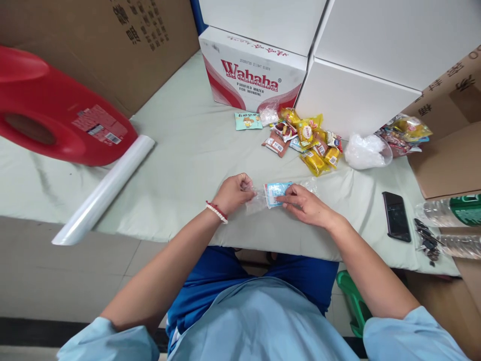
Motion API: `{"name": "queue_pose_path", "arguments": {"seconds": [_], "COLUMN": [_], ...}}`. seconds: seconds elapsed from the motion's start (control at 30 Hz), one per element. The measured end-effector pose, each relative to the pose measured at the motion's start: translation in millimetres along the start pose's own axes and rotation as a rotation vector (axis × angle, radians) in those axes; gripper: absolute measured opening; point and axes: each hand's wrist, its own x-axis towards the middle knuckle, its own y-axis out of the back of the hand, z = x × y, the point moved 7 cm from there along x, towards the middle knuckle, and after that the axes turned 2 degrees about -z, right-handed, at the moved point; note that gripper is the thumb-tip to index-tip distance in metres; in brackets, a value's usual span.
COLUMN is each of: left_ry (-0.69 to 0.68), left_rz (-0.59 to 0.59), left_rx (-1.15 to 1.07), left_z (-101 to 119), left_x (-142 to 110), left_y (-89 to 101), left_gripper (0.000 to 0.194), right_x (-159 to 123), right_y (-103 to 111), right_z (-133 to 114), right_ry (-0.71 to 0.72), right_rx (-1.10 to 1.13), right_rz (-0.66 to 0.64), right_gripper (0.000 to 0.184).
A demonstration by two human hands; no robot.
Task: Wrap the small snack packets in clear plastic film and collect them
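My left hand (233,193), with a red and white bead bracelet at the wrist, is closed in a pinch on the edge of a clear plastic bag (257,200) lying on the pale green table (180,160). My right hand (306,204) presses a small blue and white snack packet (275,193) with its fingertips, at or inside the bag's mouth. A pile of snack packets (304,140) in yellow, red and teal lies a little beyond my hands.
A Wahaha water carton (251,70) and white boxes (356,95) stand at the back. A red jug (56,115) and a roll of clear film (105,188) lie left. A bowl of snacks (402,133), crumpled plastic bags (364,150), a phone (396,216), keys (428,245) and bottles (451,210) are at right.
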Motion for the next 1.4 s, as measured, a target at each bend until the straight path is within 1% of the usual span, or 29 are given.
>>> {"name": "queue_pose_path", "arguments": {"seconds": [0.07, 0.13, 0.2, 0.27, 0.33, 0.37, 0.4, 0.5, 0.57, 0.7, 0.73, 0.8, 0.87, 0.9, 0.93, 1.0, 1.07, 1.13, 1.2, 1.27, 1.3, 1.33, 1.4], "left_ry": [0.071, 0.111, 0.13, 0.15, 0.131, 0.084, 0.01, -0.272, -0.402, -0.531, -0.547, -0.567, -0.589, -0.6, -0.611, -0.631, -0.649, -0.66, -0.661, -0.665, -0.669, -0.673, -0.678], "left_rz": [-0.02, -0.017, -0.012, -0.016, -0.024, -0.021, -0.012, 0.0, -0.022, -0.038, -0.032, -0.011, 0.009, 0.017, 0.024, 0.026, 0.008, -0.01, -0.014, -0.014, -0.018, -0.023, -0.021], "left_rx": [-0.287, -0.472, -0.552, -0.549, -0.426, -0.314, -0.181, 0.234, 0.444, 0.78, 0.853, 0.967, 1.031, 1.049, 1.061, 1.076, 1.093, 1.115, 1.131, 1.122, 1.111, 1.099, 1.081], "left_z": [6.6, 15.3, 21.9, 22.9, 20.3, 19.7, 20.5, 27.5, 29.5, 29.3, 28.5, 25.7, 22.3, 20.5, 18.9, 16.0, 13.9, 12.7, 12.2, 12.0, 11.8, 11.4, 10.4], "left_x": [-3.6, -3.1, 1.2, 6.7, 11.0, 12.0, 12.0, 3.9, -3.9, -14.6, -16.3, -19.5, -23.2, -25.3, -27.4, -31.3, -34.3, -36.0, -36.5, -36.8, -37.1, -37.4, -38.2], "left_y": [-12.8, -31.1, -52.4, -72.8, -86.8, -90.0, -91.4, -95.5, -102.1, -119.6, -124.0, -130.7, -134.7, -135.7, -136.2, -136.6, -137.8, -139.2, -139.5, -139.3, -139.3, -139.5, -140.2], "left_gripper": [0.023, 0.023, 0.02, 0.015, 0.014, 0.017, 0.02, 0.03, 0.036, 0.037, 0.036, 0.036, 0.039, 0.042, 0.045, 0.049, 0.047, 0.044, 0.044, 0.045, 0.046, 0.046, 0.046], "right_x": [2.1, 3.6, 4.0, 2.6, -0.6, -3.1, -6.1, -19.4, -32.2, -63.3, -70.9, -85.0, -96.7, -99.4, -98.5, -87.8, -71.4, -56.1, -48.1, -48.2, -48.8, -48.1, -40.3], "right_y": [-1.1, -2.1, -3.3, -3.5, -2.5, -2.2, -2.5, -6.6, -8.9, -2.6, 2.2, 16.9, 33.6, 39.3, 42.2, 40.7, 33.6, 26.3, 24.8, 28.8, 30.5, 31.4, 31.6], "right_z": [-2.4, -4.8, -6.4, -7.3, -7.5, -7.6, -7.7, -7.0, -4.6, 8.6, 16.4, 39.6, 66.1, 77.7, 87.4, 101.5, 107.8, 106.1, 98.9, 89.9, 85.2, 79.7, 64.3], "right_ry": [0.009, 0.015, 0.015, 0.013, 0.009, 0.008, 0.008, -0.013, -0.051, -0.142, -0.194, -0.366, -0.581, -0.672, -0.74, -0.816, -0.827, -0.784, -0.718, -0.676, -0.668, -0.662, -0.633], "right_rx": [-0.018, -0.03, -0.047, -0.068, -0.081, -0.082, -0.079, -0.063, -0.054, 0.016, 0.046, 0.085, 0.075, 0.06, 0.046, 0.037, 0.044, 0.068, 0.118, 0.231, 0.312, 0.398, 0.522], "right_rz": [0.001, -0.002, -0.015, -0.02, -0.018, -0.022, -0.032, -0.081, -0.083, 0.026, 0.074, 0.22, 0.398, 0.46, 0.49, 0.486, 0.458, 0.454, 0.516, 0.618, 0.647, 0.648, 0.595], "right_gripper": [0.034, 0.034, 0.034, 0.035, 0.036, 0.037, 0.037, 0.031, 0.028, 0.028, 0.027, 0.03, 0.039, 0.045, 0.05, 0.056, 0.054, 0.049, 0.044, 0.038, 0.037, 0.036, 0.035]}}
